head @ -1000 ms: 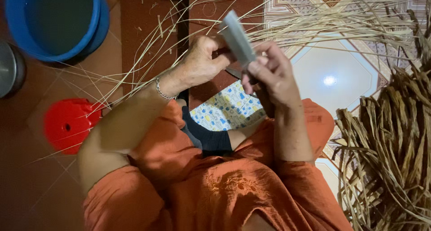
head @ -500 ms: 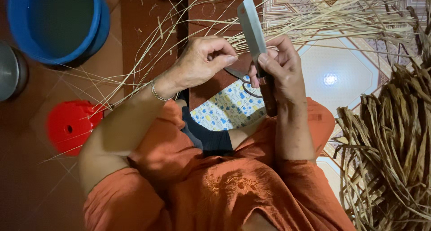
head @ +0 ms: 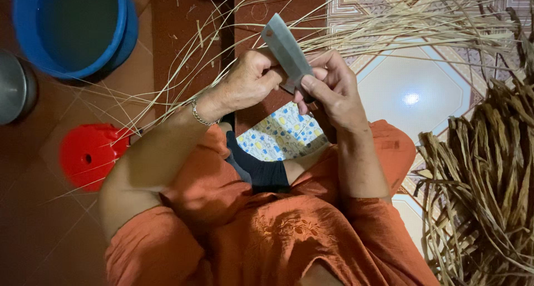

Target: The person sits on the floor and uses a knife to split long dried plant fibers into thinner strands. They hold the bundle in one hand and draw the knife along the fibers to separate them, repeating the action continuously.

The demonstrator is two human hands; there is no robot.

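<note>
My right hand [head: 334, 91] grips the flat knife [head: 288, 53] above my lap. My left hand [head: 247, 83] pinches thin straw strips [head: 167, 105]. The blue tub [head: 125, 33] holds water.

A broad grey cleaver blade [head: 286, 51] tilts up-left, amid thin pale straw strands [head: 183, 91] fanned across the floor.
</note>
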